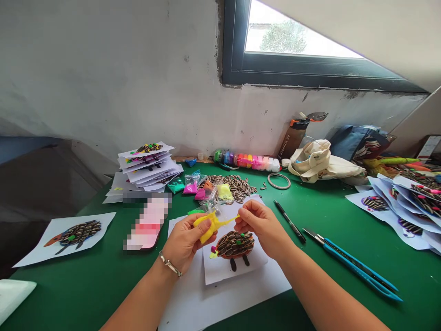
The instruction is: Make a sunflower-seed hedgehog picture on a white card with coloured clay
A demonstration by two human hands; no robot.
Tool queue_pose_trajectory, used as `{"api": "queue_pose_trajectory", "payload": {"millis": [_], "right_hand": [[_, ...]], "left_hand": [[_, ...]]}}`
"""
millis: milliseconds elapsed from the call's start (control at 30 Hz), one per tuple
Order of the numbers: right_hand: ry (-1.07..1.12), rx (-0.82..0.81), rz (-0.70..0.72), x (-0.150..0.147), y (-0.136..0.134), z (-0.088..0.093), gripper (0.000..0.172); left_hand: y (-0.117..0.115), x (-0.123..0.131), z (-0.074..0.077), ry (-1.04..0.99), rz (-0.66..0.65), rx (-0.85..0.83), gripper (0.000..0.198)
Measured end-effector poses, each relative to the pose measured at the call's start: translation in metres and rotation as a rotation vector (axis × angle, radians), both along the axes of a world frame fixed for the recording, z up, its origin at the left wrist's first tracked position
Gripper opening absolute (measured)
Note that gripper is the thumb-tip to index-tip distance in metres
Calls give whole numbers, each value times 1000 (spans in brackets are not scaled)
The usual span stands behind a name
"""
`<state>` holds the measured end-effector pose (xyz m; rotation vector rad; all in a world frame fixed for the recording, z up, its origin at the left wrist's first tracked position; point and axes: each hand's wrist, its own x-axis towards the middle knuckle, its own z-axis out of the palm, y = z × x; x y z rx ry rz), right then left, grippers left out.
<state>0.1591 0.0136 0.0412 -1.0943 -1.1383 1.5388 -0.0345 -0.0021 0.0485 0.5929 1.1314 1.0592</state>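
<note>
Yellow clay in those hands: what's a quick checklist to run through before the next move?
1. Yellow clay held firmly: ok, the left hand grips its thick part and the right hand pinches its thin end.
2. Sunflower-seed picture lying flat on its paper: ok.
3. Clay clear of that picture: cannot tell from this angle.
4. Bracelet clear of the clay: ok.
5. Loose sunflower seeds contained: not ok, they lie heaped on the green table.
</note>
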Motion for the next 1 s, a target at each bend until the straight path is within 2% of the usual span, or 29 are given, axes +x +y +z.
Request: {"api": "queue_pose_trajectory", "payload": {"millis": [100, 333, 533, 700, 833, 1000], "right_hand": [[11, 5, -39, 1, 3, -3, 24], [-57, 10, -21, -6, -2, -3, 14], [-74, 16, -9, -11, -4, -3, 15], [0, 31, 7, -11, -4, -5, 15], [89, 15, -46, -4, 0, -4, 15], [247, -34, -109, 7, 8, -1, 29]], "left_hand": [[2, -2, -1, 4, 18, -1, 39], [1, -2, -6, -2, -10, 19, 43], [1, 0, -9, -1, -26, 22, 46], [1, 1, -8, 0, -22, 15, 47], [1, 0, -9, 16, -14, 22, 41], [7, -5, -13, 8, 70, 80, 30]]}}
